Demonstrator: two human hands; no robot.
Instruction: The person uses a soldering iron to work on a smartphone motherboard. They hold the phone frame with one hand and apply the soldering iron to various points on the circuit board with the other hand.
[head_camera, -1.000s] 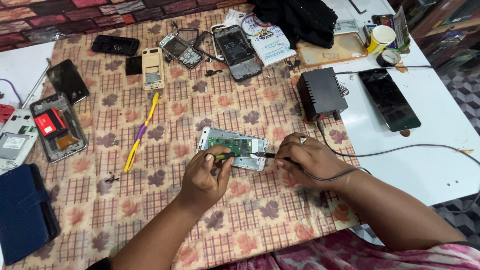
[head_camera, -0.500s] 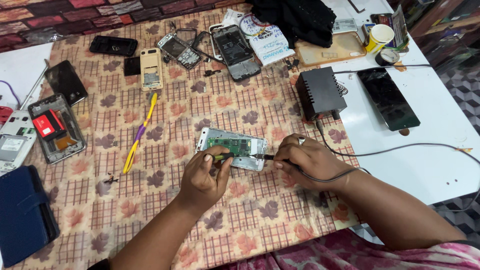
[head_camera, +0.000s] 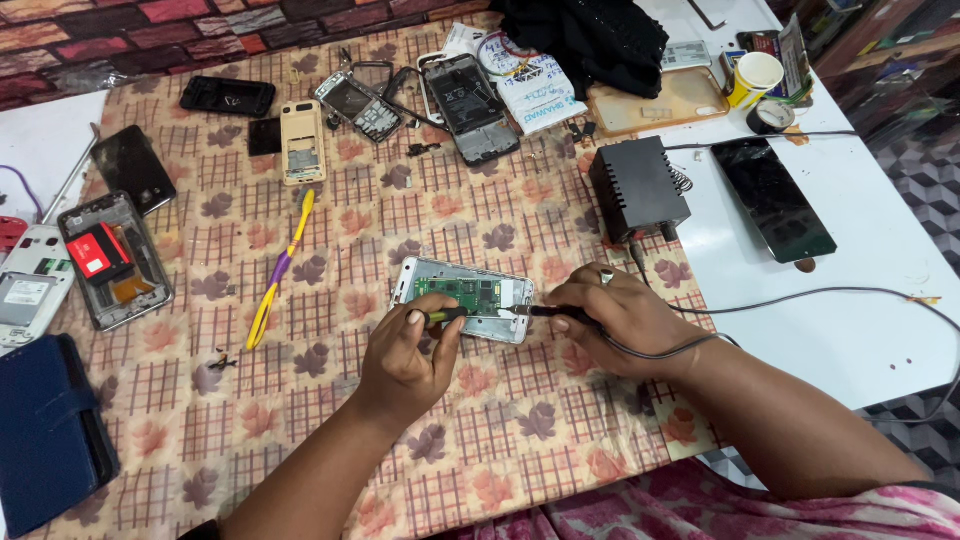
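An opened phone (head_camera: 462, 298) lies flat on the patterned cloth, long side running left to right, back cover off. Its frame is pale silver-white, and a green circuit board fills most of the exposed interior. A slim tool with a green-and-black grip (head_camera: 446, 315) rests angled over the phone's lower edge. A black soldering iron (head_camera: 553, 312), its dark cord trailing off to the right, points left with its tip at the phone's right end.

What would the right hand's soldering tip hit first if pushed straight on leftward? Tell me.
The right hand points its soldering iron left across the opened phone. Straight on, it would probably meet the green circuit board first, then the left hand fingertips; depth is unclear.
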